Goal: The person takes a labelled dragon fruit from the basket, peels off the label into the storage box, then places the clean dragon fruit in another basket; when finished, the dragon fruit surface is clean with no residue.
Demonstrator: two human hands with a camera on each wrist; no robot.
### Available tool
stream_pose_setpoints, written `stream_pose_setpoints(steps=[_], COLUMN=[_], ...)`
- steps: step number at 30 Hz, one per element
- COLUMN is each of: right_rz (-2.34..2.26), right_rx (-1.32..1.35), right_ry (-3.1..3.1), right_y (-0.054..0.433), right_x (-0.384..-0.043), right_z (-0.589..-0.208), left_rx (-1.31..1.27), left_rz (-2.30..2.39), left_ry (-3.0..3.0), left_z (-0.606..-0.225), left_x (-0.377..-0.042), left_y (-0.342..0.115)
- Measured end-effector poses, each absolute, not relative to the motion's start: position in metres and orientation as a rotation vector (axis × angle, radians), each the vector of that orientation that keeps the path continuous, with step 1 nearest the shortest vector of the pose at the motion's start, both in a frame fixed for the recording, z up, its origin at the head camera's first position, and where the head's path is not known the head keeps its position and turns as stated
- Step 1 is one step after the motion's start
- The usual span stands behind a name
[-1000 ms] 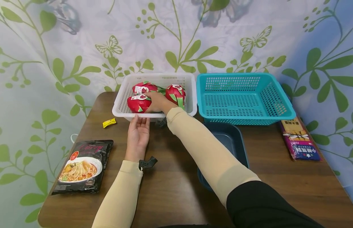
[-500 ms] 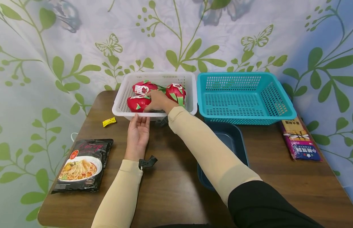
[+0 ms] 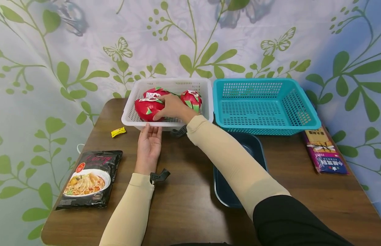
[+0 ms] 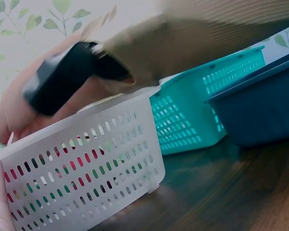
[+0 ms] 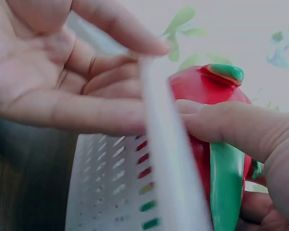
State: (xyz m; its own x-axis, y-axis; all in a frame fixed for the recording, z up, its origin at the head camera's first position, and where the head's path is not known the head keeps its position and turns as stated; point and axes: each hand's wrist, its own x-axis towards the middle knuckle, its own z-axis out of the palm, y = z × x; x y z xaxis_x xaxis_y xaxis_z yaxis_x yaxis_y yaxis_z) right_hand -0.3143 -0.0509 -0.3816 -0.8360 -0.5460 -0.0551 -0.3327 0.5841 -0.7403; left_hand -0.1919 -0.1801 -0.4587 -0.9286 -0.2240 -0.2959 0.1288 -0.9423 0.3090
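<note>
A white basket [image 3: 130,106] at the table's back holds three red dragon fruits with green scales. My right hand [image 3: 171,108] reaches into it and grips the near-left dragon fruit [image 3: 146,108], raised near the basket's rim; the right wrist view shows fingers curled on this fruit [image 5: 204,159]. Two other fruits [image 3: 192,99] stay in the basket. My left hand [image 3: 150,143] lies palm up on the table with straight fingers touching the white basket's [image 4: 86,178] front wall. An empty teal basket [image 3: 264,106] stands to the right.
A dark blue tray [image 3: 239,171] lies under my right forearm. A black noodle packet [image 3: 89,179] is at the front left, a small yellow wrapper [image 3: 118,132] near the white basket, and a purple noodle pack [image 3: 324,152] at the right edge. A leaf-print curtain hangs behind.
My right hand has lifted the near-left dragon fruit up from the basket floor and slightly left. The left hand has stayed put.
</note>
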Motion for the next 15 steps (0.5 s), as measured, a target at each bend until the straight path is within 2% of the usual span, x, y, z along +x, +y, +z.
stream_pose_setpoints(steps=[15], right_rz=[-1.369], right_rx=[-0.769], right_ry=[2.359], right_y=[-0.014], right_x=[-0.282], right_z=[-0.34], left_rx=[0.455], left_rz=[-2.87], left_ry=[-0.403], left_z=[-0.462], left_x=[-0.19], left_y=[-0.179])
